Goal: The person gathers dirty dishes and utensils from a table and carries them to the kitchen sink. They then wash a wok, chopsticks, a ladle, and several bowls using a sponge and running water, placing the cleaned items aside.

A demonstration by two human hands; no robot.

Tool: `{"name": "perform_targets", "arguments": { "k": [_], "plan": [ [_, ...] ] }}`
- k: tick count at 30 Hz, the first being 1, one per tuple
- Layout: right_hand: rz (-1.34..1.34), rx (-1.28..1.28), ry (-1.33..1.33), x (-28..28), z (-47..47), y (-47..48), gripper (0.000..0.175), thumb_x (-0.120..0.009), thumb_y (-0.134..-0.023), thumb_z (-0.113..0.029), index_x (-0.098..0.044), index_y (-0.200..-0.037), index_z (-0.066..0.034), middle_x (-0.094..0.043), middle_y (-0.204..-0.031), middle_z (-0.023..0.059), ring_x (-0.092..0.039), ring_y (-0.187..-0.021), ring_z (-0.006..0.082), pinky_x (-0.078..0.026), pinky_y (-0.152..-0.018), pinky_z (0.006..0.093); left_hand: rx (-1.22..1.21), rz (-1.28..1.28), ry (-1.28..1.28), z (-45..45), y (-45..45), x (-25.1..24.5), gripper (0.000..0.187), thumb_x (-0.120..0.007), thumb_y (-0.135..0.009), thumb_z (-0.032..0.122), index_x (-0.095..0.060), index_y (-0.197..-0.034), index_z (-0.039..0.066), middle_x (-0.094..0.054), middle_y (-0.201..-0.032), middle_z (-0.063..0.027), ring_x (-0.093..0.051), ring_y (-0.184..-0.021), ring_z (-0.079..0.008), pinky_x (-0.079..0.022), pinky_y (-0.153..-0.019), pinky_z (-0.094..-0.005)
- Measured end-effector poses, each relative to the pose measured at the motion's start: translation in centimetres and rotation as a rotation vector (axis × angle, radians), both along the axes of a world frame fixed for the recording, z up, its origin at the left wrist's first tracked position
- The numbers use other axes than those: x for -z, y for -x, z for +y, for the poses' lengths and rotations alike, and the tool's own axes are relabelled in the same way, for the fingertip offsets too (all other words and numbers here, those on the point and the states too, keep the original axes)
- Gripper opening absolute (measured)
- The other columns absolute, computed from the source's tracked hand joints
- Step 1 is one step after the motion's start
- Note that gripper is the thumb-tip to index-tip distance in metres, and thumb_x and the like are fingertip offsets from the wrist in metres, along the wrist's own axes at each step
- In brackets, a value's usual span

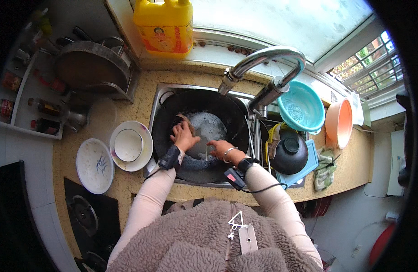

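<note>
A large black wok (168, 163) sits in the steel sink and holds foamy, greyish water (205, 124). My left hand (183, 137) reaches into its left side, fingers over a flat brown thing (187, 123) that looks like a scrubbing pad; the hand partly hides it. Above the water on the right is my right hand (223, 149), index finger pointing left and nothing seen in its grasp. A thin pale streak below that finger is too small to tell.
A steel faucet (268, 54) arches over the sink's back edge. Bowls (146, 149) stand to the left, near a gas hob (90, 210). To the right are a turquoise colander (302, 105), a dark lid (290, 154), an orange basin (339, 122) and a cloth (324, 170).
</note>
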State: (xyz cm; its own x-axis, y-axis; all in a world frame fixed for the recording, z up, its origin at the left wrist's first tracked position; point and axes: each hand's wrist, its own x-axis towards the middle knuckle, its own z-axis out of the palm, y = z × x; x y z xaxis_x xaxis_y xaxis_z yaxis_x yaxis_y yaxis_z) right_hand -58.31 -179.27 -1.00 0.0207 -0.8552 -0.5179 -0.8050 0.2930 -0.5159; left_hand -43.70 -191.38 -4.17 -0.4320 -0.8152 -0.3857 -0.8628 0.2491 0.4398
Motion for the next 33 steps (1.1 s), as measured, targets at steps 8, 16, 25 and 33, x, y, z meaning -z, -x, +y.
{"name": "perform_targets", "arguments": {
  "k": [8, 16, 25, 33],
  "plan": [
    [0.089, -0.117, -0.003, 7.1, -2.3, -2.0, 0.033, -0.059, -0.076, -0.022, -0.059, -0.102, -0.0021, -0.056, -0.103, 0.0257, -0.054, -0.097, 0.0388, -0.045, -0.085, 0.0427, 0.477, -0.082, 0.227, 3.2, -0.4, 1.5, 0.053, -0.062, -0.075, 0.019, -0.043, -0.124, 0.021, -0.027, -0.136, -0.0142, -0.022, -0.126, -0.0376, -0.026, -0.092, -0.0634],
    [0.325, 0.282, -0.03, 6.0, -1.9, -1.2, 0.025, -0.044, -0.085, -0.018, -0.059, -0.097, -0.0013, -0.061, -0.095, 0.0227, -0.061, -0.091, 0.0331, -0.05, -0.076, 0.0409, 0.668, -0.079, 0.529, 3.8, 0.3, 2.7, 0.026, -0.048, -0.079, 0.015, -0.055, -0.105, 0.015, -0.048, -0.112, -0.0114, -0.043, -0.104, -0.0327, -0.04, -0.078, -0.0468],
    [-0.45, 0.628, -0.067, 5.1, -1.9, -0.3, 0.014, -0.051, -0.085, -0.015, -0.054, -0.08, -0.0017, -0.057, -0.065, 0.0084, -0.055, -0.054, 0.0212, -0.044, -0.049, 0.0332, 0.115, 0.764, -0.13, 1.4, 2.8, 1.7, 0.033, -0.05, -0.089, 0.026, -0.05, -0.115, 0.007, -0.057, -0.107, -0.0169, -0.055, -0.097, -0.0285, -0.043, -0.084, -0.0355],
    [-1.049, 0.818, -0.285, -1.9, 0.5, -1.8, 0.02, -0.045, -0.09, -0.013, -0.061, -0.085, -0.0031, -0.044, -0.056, -0.0044, -0.037, -0.043, 0.0064, -0.028, -0.038, 0.022, -0.267, 0.828, -0.111, 2.1, 4.2, -1.0, 0.044, -0.042, -0.09, 0.045, -0.058, -0.084, 0.004, -0.061, -0.067, -0.0098, -0.06, -0.065, -0.0296, -0.046, -0.059, -0.0354]
  ]
}}
